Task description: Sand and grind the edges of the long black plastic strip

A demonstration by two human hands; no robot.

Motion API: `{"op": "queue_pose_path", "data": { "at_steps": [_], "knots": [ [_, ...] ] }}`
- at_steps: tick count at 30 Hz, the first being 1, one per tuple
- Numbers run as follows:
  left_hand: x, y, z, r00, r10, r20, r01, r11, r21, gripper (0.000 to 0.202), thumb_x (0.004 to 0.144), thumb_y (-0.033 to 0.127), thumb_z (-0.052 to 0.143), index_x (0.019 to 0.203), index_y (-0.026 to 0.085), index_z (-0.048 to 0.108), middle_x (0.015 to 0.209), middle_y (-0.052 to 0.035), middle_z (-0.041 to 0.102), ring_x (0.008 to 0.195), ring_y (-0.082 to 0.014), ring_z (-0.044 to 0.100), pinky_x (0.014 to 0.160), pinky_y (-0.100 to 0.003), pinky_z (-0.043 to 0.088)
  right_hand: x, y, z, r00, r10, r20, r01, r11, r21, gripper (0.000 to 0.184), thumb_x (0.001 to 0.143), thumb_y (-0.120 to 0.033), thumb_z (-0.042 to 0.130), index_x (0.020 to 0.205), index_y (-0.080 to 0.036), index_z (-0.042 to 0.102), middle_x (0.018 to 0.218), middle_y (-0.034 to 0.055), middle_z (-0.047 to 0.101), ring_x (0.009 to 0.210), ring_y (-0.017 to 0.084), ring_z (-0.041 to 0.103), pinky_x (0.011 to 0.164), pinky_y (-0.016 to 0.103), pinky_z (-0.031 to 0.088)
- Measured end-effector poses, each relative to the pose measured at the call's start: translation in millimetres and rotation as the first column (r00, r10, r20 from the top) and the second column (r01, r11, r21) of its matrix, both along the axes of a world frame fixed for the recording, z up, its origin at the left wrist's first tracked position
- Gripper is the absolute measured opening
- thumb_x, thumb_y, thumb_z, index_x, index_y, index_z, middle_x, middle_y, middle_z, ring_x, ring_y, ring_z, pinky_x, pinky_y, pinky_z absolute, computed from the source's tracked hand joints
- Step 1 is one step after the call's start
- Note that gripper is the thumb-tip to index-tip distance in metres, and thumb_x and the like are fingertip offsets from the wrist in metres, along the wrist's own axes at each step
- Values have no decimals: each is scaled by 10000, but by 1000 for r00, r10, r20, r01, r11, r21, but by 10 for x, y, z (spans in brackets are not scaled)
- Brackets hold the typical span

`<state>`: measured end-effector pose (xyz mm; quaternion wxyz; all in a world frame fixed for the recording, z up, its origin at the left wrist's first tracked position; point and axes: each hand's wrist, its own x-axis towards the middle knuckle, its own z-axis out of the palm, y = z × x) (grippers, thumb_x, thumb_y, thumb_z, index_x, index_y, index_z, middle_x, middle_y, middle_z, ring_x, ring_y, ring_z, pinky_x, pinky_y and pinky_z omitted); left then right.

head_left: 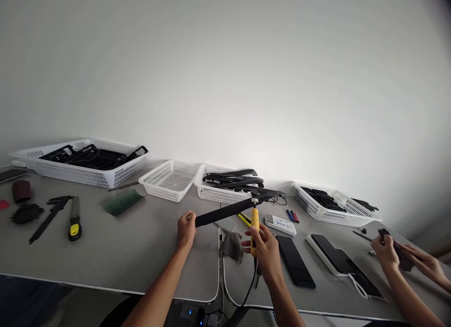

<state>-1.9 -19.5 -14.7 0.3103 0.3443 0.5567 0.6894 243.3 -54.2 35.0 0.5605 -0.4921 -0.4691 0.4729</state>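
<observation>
While my left fingers (186,222) pinch one end of the long black plastic strip (225,212) above the grey bench (141,252) near its front edge, my right fingers (262,237) grip the yellow corded hand tool (254,221), its tip touching the strip.

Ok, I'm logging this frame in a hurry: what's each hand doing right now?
Left hand: closed on one end of the long flat black plastic bar.
Right hand: closed around the slim yellow corded power tool.
</observation>
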Motion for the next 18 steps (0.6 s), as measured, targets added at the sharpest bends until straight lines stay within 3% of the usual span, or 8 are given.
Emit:
{"op": "queue_pose_path", "data": {
  "at_steps": [7, 18],
  "knots": [
    [7, -4, 12, 1000, 2, -13, -2, 1000, 6, 299, 796, 357, 512, 577, 258, 334, 455, 76, 286, 410, -109, 306, 414, -239, 261, 74, 94, 53, 993, -28, -116, 28, 1000, 1, 670, 737, -657, 810, 1175, -176, 650, 877, 51, 760, 683, 268, 764, 594, 391, 671],
    [-1, -19, 17, 1000, -12, 22, 11, 1000, 16, 312, 795, 347, 521, 571, 262, 321, 463, 78, 257, 403, -99, 275, 406, -239, 243, 257, 207, 163, 968, -144, -206, 148, 989, 3, 596, 665, -608, 876, 1022, -179, 666, 858, 29, 739, 667, 239, 767, 529, 312, 644]
  ]
}}
